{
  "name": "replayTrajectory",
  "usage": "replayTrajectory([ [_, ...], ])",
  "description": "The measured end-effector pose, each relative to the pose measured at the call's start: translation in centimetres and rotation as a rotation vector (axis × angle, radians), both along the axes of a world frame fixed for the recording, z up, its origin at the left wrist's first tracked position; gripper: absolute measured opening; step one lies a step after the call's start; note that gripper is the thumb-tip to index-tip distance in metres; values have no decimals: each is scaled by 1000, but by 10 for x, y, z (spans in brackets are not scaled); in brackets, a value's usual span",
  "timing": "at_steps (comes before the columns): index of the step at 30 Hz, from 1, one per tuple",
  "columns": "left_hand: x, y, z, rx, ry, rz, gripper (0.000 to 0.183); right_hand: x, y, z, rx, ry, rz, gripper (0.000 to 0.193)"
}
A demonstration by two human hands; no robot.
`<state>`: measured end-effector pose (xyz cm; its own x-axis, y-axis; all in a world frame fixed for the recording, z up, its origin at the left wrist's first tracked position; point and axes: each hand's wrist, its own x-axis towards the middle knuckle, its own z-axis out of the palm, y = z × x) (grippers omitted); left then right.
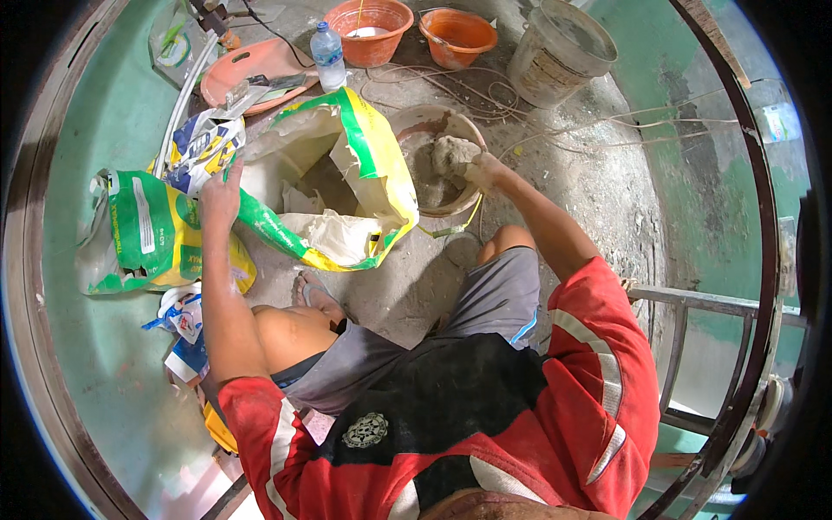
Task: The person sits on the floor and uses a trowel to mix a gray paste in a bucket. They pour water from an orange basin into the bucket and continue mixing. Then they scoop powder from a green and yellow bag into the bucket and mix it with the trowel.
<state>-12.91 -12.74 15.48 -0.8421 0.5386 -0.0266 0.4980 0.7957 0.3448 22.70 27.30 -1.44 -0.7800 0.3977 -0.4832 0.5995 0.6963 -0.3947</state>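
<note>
My left hand [221,192] is closed at the left rim of a large open sack [394,178], green, yellow and white, with torn edges. Inside the sack, pale walls and a shadowed bottom show. Out to the right, my right hand [488,172] is closed over a round bucket [472,130] with a dusty rim. A rough grey lump [455,157], like powder or mortar, sits right at its fingers. Whatever tool the hand may grip is hidden by the lump. Grey material coats the bucket's inside, and a yellow-green handle [451,230] hangs at its near side.
A second green and yellow sack [139,230] leans at the left wall. Behind stand a water bottle [328,56], an orange basin [368,35], a smaller orange basin [459,39] and a big dusty pail [563,52]. Cord [442,82] snakes over the floor; a metal ladder [693,299] is at right.
</note>
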Motion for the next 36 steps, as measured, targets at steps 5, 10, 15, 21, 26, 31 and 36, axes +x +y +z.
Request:
replayTrajectory([
  [5,3,8,1,45,11,-15,78,6,17,-23,595,-78,829,20],
  [10,-5,-6,-7,19,33,-14,78,-7,-22,57,377,-12,104,21],
  [15,-3,-2,-3,23,18,-26,76,-14,-22,53,453,-49,97,20],
  [21,-3,-5,1,18,-1,-16,71,-21,-16,37,304,-178,261,23],
  [26,7,-2,2,76,-23,-87,65,2,3,85,394,-195,206,22],
  [31,7,-9,-11,54,19,-284,56,5,-33,279,22,150,-42,37],
  [36,32,12,23,75,-65,-208,54,1,-98,398,106,338,50,55],
])
